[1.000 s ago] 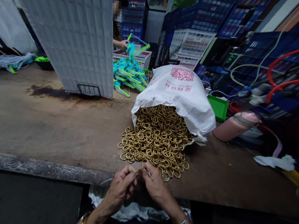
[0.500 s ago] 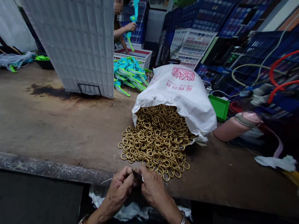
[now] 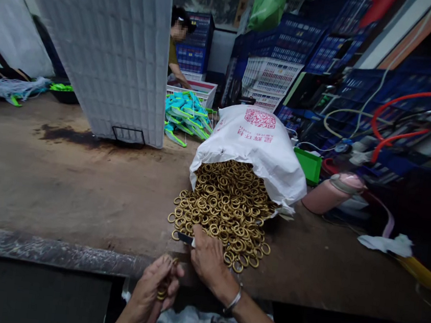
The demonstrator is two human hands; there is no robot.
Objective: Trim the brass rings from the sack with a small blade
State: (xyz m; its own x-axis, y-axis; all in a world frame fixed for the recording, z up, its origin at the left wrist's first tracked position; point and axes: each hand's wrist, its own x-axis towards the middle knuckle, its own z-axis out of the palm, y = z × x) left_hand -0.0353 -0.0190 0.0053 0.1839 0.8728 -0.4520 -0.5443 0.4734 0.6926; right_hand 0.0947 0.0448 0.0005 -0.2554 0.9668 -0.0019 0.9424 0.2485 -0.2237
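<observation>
Brass-coloured rings [image 3: 228, 219] spill from the mouth of a white woven sack [image 3: 248, 142] onto the wooden table [image 3: 81, 193]. My left hand [image 3: 155, 291] is closed on a few of these rings, just off the table's front edge. Some of them show between its fingers and near the fingertips. At the front of the pile, my right hand [image 3: 209, 258] grips a small knife [image 3: 185, 238] with a dark blade and a pale handle; the blade points left over the nearest rings. The fingertips of that hand are partly hidden.
A tall grey panel [image 3: 125, 64] stands on the table at left. Blue-and-green toy bows [image 3: 187, 115] lie behind the sack, near a co-worker [image 3: 177, 44] at a white crate. To the right are a pink bottle [image 3: 333, 193], a green tray [image 3: 308, 166] and hoses.
My hands have moved apart. My right hand has gone forward to the rings with the knife, my left back toward me. The co-worker has lowered the raised toy bow out of sight.
</observation>
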